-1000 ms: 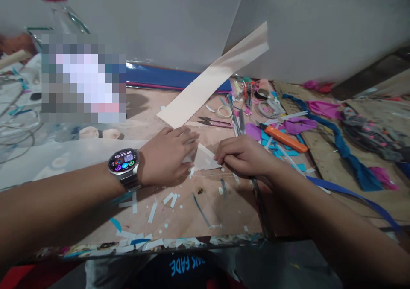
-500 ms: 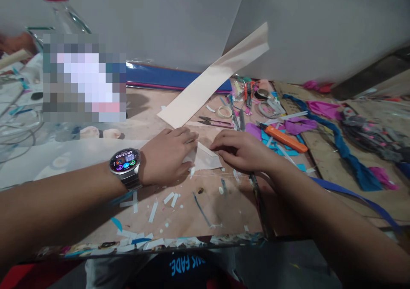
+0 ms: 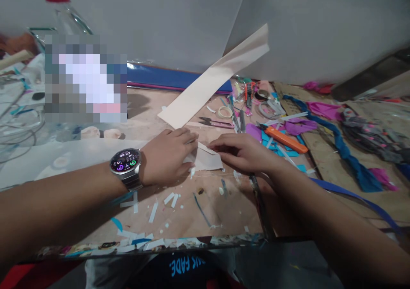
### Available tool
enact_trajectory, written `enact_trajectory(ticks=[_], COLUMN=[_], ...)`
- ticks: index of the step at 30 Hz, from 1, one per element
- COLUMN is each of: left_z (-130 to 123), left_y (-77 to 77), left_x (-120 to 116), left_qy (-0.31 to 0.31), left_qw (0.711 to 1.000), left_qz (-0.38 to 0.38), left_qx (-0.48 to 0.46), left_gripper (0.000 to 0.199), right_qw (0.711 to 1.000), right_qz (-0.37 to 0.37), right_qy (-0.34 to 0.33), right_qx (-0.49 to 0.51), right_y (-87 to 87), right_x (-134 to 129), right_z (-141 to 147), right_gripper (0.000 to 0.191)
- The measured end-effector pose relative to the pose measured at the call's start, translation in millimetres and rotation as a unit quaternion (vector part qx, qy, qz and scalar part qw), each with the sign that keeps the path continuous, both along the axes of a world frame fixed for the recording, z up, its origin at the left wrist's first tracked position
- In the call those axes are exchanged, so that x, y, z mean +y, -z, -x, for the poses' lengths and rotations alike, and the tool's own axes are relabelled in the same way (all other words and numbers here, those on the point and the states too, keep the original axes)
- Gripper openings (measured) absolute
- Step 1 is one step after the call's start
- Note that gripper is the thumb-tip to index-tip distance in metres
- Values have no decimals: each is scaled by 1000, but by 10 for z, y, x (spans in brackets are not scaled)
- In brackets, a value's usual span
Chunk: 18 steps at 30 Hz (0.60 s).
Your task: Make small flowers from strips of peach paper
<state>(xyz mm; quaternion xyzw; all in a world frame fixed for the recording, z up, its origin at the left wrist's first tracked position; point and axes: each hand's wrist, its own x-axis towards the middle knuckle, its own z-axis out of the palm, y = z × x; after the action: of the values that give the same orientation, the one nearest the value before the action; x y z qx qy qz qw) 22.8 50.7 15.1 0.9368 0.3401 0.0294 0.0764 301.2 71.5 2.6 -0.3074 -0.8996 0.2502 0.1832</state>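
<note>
A long strip of white paper (image 3: 208,157) lies across the table under my left hand. My left hand (image 3: 169,154), with a watch (image 3: 125,162) on its wrist, rests flat on the strip with its fingers stretched out. At the strip's right end, my right hand (image 3: 235,151) has its thumb and fingers closed around the edge, beside a raised, folded flap. The fingertips partly hide that edge. Just beyond my left fingers, a cream-coloured strip (image 3: 205,84) slants up against the grey wall.
Small scissors (image 3: 216,123), a tape roll (image 3: 224,112) and an orange cutter (image 3: 286,139) lie behind and right of my hands. Paper scraps (image 3: 153,212) litter the near edge. Blue ribbon (image 3: 344,146) and brown cardboard (image 3: 323,161) are at right. A blurred-out patch covers the back left.
The folded flap at the strip's right end has shifted and stands more raised. My right hand has moved slightly left along the edge. My left hand stays in place.
</note>
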Motion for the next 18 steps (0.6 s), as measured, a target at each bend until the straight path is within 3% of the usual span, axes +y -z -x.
enact_trajectory(ticks=[7,13,18], left_z=[8,39,47], left_y=[21,-11,-99], left_x=[6,85,152], left_qy=[-5,9,1], left_qw=[999,989,968], left_qz=[13,55,136], left_qx=[-41,-138,-213], left_gripper=[52,52,34], right_qw=[998,995,993], right_qz=[26,33,12], right_qy=[-36,-52,-55], right_qx=[38,78,107], right_y=[25,-30,-69], right_x=[-14,-46,-104], right_z=[9,42,126], right_gripper=[41,45,44])
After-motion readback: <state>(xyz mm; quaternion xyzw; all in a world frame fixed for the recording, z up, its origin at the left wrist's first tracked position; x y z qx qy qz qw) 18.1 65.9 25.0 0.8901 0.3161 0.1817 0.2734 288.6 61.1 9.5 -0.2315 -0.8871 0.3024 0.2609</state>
